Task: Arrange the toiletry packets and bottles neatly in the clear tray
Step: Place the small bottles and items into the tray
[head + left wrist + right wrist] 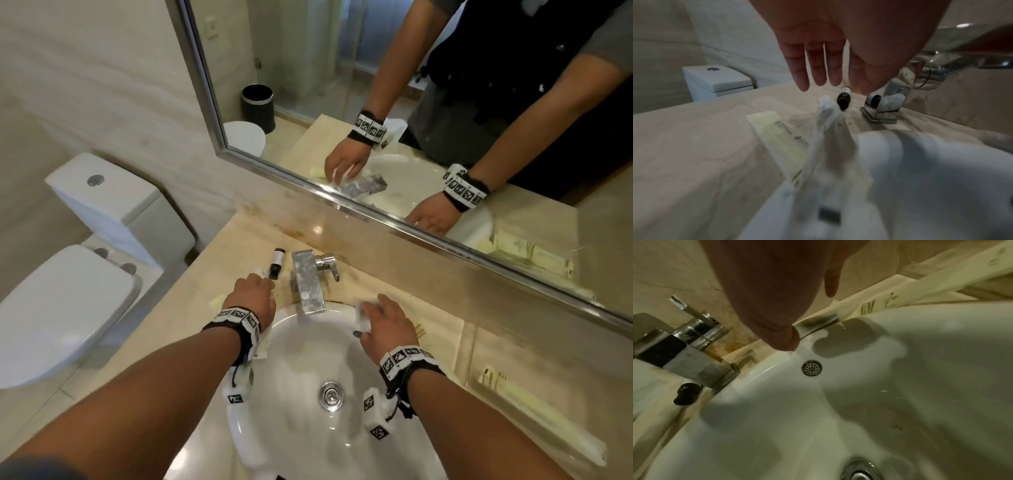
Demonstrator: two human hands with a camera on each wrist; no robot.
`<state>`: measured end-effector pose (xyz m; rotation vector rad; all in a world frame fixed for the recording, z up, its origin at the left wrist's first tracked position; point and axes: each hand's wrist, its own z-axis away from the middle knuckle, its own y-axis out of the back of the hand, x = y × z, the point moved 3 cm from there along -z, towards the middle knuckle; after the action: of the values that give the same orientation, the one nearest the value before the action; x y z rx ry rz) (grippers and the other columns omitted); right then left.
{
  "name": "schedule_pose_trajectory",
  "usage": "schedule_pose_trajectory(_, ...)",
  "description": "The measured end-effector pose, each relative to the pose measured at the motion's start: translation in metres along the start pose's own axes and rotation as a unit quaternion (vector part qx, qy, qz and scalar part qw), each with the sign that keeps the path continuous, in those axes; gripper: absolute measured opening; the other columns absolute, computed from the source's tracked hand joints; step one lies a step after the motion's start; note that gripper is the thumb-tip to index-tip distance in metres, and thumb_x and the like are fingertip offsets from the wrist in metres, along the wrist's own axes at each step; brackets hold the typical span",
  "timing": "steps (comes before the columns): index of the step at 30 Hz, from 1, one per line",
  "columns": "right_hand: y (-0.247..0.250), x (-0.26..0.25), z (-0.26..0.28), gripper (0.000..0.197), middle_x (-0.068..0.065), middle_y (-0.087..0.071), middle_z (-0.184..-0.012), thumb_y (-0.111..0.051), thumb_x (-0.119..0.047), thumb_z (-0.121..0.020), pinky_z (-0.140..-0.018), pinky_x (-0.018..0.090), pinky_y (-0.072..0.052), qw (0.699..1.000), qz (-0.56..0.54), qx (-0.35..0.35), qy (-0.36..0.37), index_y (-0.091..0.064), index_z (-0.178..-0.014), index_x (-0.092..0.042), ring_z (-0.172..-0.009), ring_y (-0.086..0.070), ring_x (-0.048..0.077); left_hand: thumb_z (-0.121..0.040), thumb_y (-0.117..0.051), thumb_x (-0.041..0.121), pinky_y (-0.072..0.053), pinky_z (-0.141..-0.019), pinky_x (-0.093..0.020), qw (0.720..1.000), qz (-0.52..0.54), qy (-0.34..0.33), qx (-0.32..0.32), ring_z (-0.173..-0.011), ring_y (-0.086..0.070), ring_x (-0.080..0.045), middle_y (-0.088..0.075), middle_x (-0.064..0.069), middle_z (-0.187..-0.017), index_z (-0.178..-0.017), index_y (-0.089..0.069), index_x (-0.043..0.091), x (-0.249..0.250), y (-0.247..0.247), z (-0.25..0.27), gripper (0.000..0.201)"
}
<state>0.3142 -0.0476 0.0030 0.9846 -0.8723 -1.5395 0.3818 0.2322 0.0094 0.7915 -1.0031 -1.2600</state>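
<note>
Both hands are out over the white basin [308, 428], and the chrome tap [310, 284] stands squarely between them at the back rim. Left of the tap, a small dark bottle [276, 263] lies on its side on the beige counter [239, 246]; the left wrist view shows the same bottle [843, 99] just beyond the fingertips, with a gap between them. The left hand [255, 296] hovers there, fingers [818, 71] straight and slightly apart, holding nothing. A pale yellow packet [777, 134] lies flat on the counter below that hand, and a crumpled white wrapper [828, 123] rises in front of the lens, blurred.

Over to the right hand [387, 329]: it sits on the far right rim of the basin with a white packet [361, 317] under its fingers. Whether they pinch it or only rest on it, I cannot tell; the right wrist view is mostly palm. More yellow packets [513, 394] lie in a row on the counter to the right, smeared by motion. A toilet [68, 308] stands to the left, a mirror [411, 102] hangs above. The clear tray cannot be made out in any view.
</note>
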Motion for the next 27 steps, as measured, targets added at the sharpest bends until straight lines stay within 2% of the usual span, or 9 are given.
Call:
schedule_pose_trajectory(4, -0.004, 0.002, -0.021, 0.075, 0.003, -0.015, -0.164, -0.058, -0.039, -0.088, -0.116, 0.046, -0.032, 0.999, 0.003, -0.004, -0.033, -0.022, -0.153, -0.032, -0.150, -0.016, 0.028, -0.092, -0.051, 0.030, -0.049, -0.091, -0.043, 1.000, -0.010, -0.001, -0.006, -0.117, -0.044, -0.030, -0.046, -0.006, -0.130, -0.137, -0.047, 0.025, 0.009, 0.002, -0.029, 0.045)
schedule_pose_trajectory(8, -0.014, 0.010, -0.033, 0.073, 0.004, -0.015, -0.160, -0.060, -0.050, -0.084, -0.113, 0.049, -0.033, 0.997, -0.018, -0.040, -0.061, -0.030, -0.148, -0.033, -0.147, -0.016, 0.029, -0.091, -0.051, 0.030, -0.048, -0.091, -0.044, 0.999, -0.030, -0.003, -0.021, -0.117, -0.044, -0.031, -0.046, -0.006, -0.130, -0.137, -0.045, 0.030, 0.013, -0.003, -0.052, 0.046)
schedule_pose_trajectory(12, -0.017, 0.007, -0.036, 0.058, 0.006, -0.027, -0.155, -0.051, -0.043, -0.091, -0.110, 0.044, -0.038, 0.999, -0.032, -0.036, -0.020, -0.036, -0.145, -0.030, -0.144, -0.024, 0.027, -0.089, -0.050, 0.036, -0.049, -0.087, -0.041, 0.997, -0.077, -0.004, -0.031, -0.114, -0.045, -0.030, -0.050, -0.005, -0.123, -0.128, -0.050, 0.034, 0.015, -0.011, -0.067, 0.039)
schedule_pose_trajectory(15, -0.017, 0.007, -0.040, 0.050, 0.003, -0.035, -0.151, -0.053, -0.041, -0.091, -0.109, 0.044, -0.039, 0.999, -0.044, -0.030, -0.005, -0.045, -0.139, -0.032, -0.142, -0.029, 0.026, -0.088, -0.050, 0.038, -0.048, -0.087, -0.040, 0.993, -0.115, -0.004, -0.039, -0.115, -0.045, -0.029, -0.053, -0.005, -0.123, -0.126, -0.052, 0.034, 0.017, -0.015, -0.073, 0.038)
schedule_pose_trajectory(21, -0.016, 0.007, -0.043, 0.033, 0.000, -0.053, -0.128, -0.051, -0.032, -0.092, -0.094, 0.040, -0.048, 0.998, -0.065, 0.000, 0.005, -0.059, -0.124, -0.030, -0.120, -0.046, 0.025, -0.086, -0.054, 0.029, -0.046, -0.089, -0.040, 0.985, -0.168, -0.024, -0.026, -0.114, -0.047, -0.032, -0.054, -0.009, -0.123, -0.131, -0.051, 0.026, 0.022, -0.011, -0.072, 0.045)
schedule_pose_trajectory(24, -0.011, 0.006, -0.041, 0.034, 0.002, -0.057, -0.125, -0.048, -0.025, -0.091, -0.093, 0.039, -0.049, 0.998, -0.068, 0.015, -0.006, -0.064, -0.121, -0.027, -0.116, -0.050, 0.028, -0.085, -0.055, 0.023, -0.044, -0.087, -0.039, 0.987, -0.160, -0.026, -0.019, -0.112, -0.046, -0.034, -0.053, -0.012, -0.121, -0.144, -0.037, 0.024, 0.023, -0.006, -0.067, 0.062)
schedule_pose_trajectory(27, -0.005, 0.005, -0.035, 0.037, 0.001, -0.060, -0.127, -0.049, -0.020, -0.090, -0.094, 0.037, -0.048, 0.996, -0.072, 0.045, -0.007, -0.068, -0.121, -0.026, -0.119, -0.050, 0.027, -0.086, -0.053, 0.018, -0.045, -0.089, -0.039, 0.994, -0.105, -0.017, -0.015, -0.113, -0.045, -0.034, -0.052, -0.012, -0.120, -0.139, -0.041, 0.031, 0.021, 0.002, -0.060, 0.056)
